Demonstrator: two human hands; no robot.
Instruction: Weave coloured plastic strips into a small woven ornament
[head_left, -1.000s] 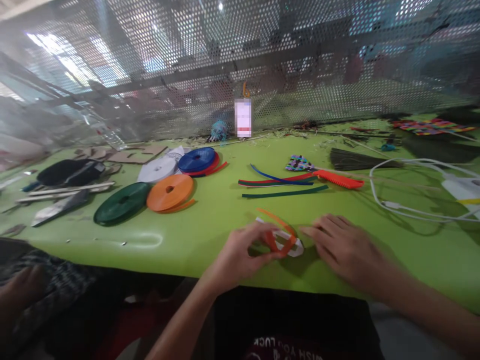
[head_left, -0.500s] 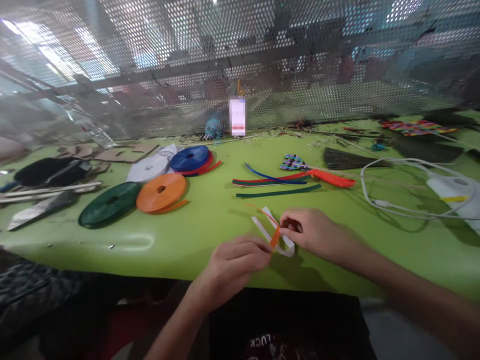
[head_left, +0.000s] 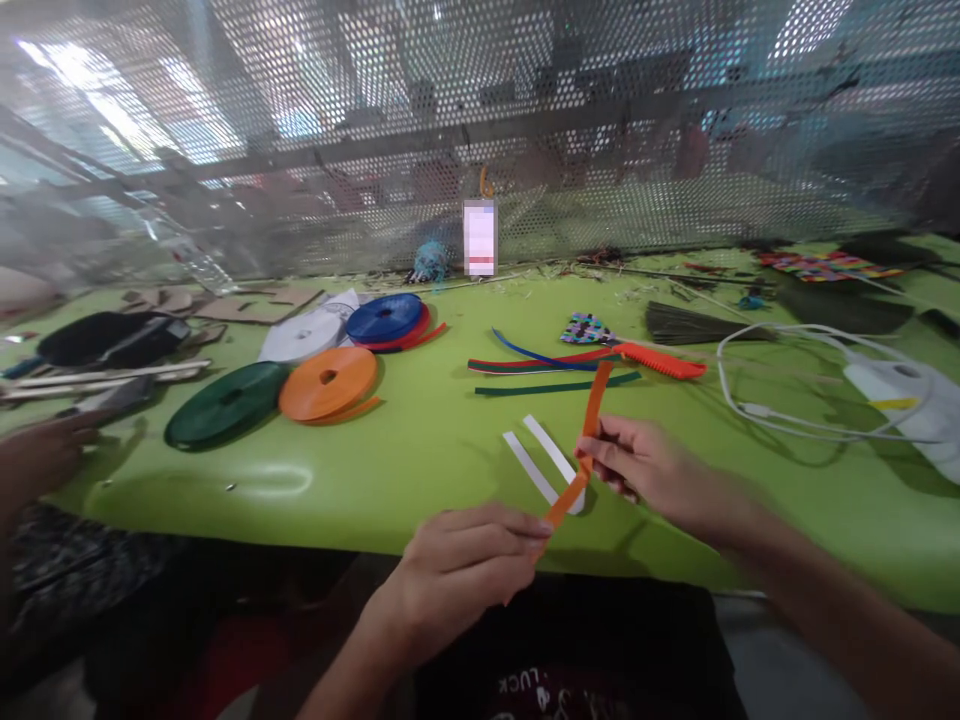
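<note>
Orange strip (head_left: 596,400) is held between both hands, a little above the front edge of the green table (head_left: 405,450). The left hand (head_left: 457,565) has its fingers closed together on the lower end of the strip. The right hand (head_left: 649,470) pinches the strip higher up between thumb and fingertips, and the free upper part stands up from this pinch, tilted slightly to the right. Between the two hands the strip goes as a short slanted piece.

Just beside it, on the table, lies a white strip (head_left: 544,440) folded in a V shape; its point is under the orange strip, but I cannot tell if they touch.

Further back lie some loose strips (head_left: 555,385) – blue, red and dark green – and to the left, well apart, the flat rolls: an orange roll (head_left: 328,382), a green roll (head_left: 225,402), a white roll (head_left: 300,338) and a blue roll (head_left: 386,317). A white cable (head_left: 780,420) lies at the right. Another person's hand (head_left: 45,450) is at the left edge.
</note>
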